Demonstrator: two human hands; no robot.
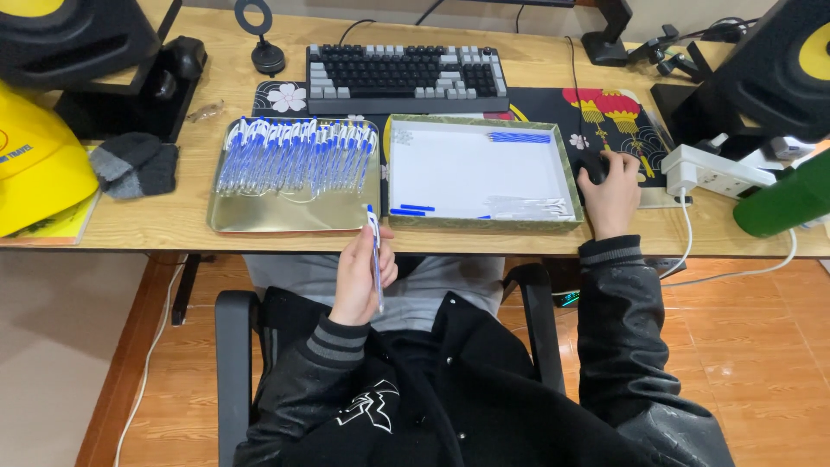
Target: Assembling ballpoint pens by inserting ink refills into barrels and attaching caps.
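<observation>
Head view looks down on a wooden bench (156, 227) with a seated person in a black jacket at its 6 o'clock edge. The left hand (359, 277) hovers just below the bench edge, its grip clamped around a blue-and-white pen (374, 255) that stands nearly upright, tip toward 12 o'clock. Directly at 12 o'clock from that hand, touching nothing of it, lies a shallow gold tray (285, 216) carrying a dense row of matching pens (294, 154) laid side by side. At 3 o'clock from the gold tray, just beside it, sits a green-rimmed box lid (480, 223) with a white floor; loose blue caps (519, 137) lie in its far corner, a few more blue pieces (412, 209) in its near corner, and clear pen barrels (532, 206) along its near side.

The right hand (612, 197) rests at 3 o'clock from the box lid, fingers curled down over a dark mouse (591, 166) on a black patterned mat (605, 117); its grip is closed on the mouse. A keyboard (406, 76) lies at 12 o'clock from the trays. A yellow hard hat (39, 164) and grey gloves (134, 164) sit at 9 o'clock, a white power strip (718, 171) and green bottle (782, 201) at 3 o'clock.
</observation>
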